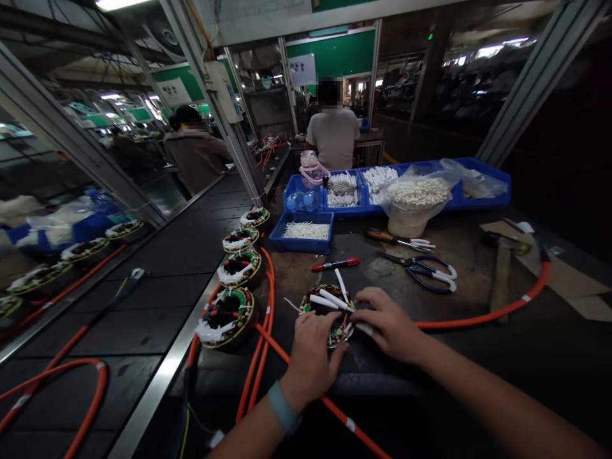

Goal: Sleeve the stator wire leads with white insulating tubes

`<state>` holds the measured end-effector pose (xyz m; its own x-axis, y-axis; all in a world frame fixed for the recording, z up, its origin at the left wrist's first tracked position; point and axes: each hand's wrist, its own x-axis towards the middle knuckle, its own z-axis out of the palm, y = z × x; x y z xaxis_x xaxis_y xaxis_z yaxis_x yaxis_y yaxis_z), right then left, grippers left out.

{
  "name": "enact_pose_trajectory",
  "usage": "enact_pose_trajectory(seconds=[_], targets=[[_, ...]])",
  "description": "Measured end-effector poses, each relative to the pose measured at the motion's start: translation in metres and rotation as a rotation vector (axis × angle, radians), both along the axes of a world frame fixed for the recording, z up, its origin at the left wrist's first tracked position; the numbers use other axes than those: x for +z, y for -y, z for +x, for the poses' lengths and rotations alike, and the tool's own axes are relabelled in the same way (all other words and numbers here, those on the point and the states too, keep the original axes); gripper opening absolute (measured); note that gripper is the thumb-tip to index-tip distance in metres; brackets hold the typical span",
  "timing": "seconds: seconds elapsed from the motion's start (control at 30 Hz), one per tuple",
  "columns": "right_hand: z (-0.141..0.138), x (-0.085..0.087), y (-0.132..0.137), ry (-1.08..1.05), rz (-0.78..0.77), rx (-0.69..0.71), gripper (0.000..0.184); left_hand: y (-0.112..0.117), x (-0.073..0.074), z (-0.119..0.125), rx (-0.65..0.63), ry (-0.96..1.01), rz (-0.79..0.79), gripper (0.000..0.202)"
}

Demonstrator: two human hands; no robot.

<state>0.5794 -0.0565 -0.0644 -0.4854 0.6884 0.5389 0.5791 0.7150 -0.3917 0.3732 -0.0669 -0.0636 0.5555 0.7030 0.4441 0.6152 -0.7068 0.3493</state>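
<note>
A round wound stator (321,305) with coloured wires and white sleeves lies on the dark bench in front of me. My left hand (312,356) rests on its near edge, fingers curled over the windings. My right hand (388,324) grips its right side, fingers pinched on a white sleeve (364,329) at the rim. More white sleeves (331,299) stick up from the stator's top.
Several finished stators (225,317) line the conveyor edge at left. A red marker (335,263), blue-handled scissors (433,273), pliers (396,240), orange cables (497,311) and blue bins (302,242) of white sleeves lie behind. Two people work further back.
</note>
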Motion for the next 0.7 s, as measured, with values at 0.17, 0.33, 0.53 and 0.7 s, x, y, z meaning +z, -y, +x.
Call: enact_pose_trajectory(seconds=[0.17,0.33,0.53,0.7], targets=[[-0.001,0.0,-0.005,0.05,0.034,-0.046,0.032,-0.002,-0.003,0.003,0.027,0.009,0.033,0.041],[-0.012,0.007,-0.006,0.065,-0.009,0.004,0.018,-0.002,-0.006,0.0,0.027,0.006,0.083,0.043],[-0.02,0.001,-0.001,-0.012,-0.057,-0.084,0.014,-0.006,-0.003,-0.004,-0.048,0.104,0.2,0.031],[-0.022,0.014,-0.004,0.06,-0.123,-0.032,0.016,-0.016,-0.008,-0.004,-0.069,0.09,0.244,0.017]])
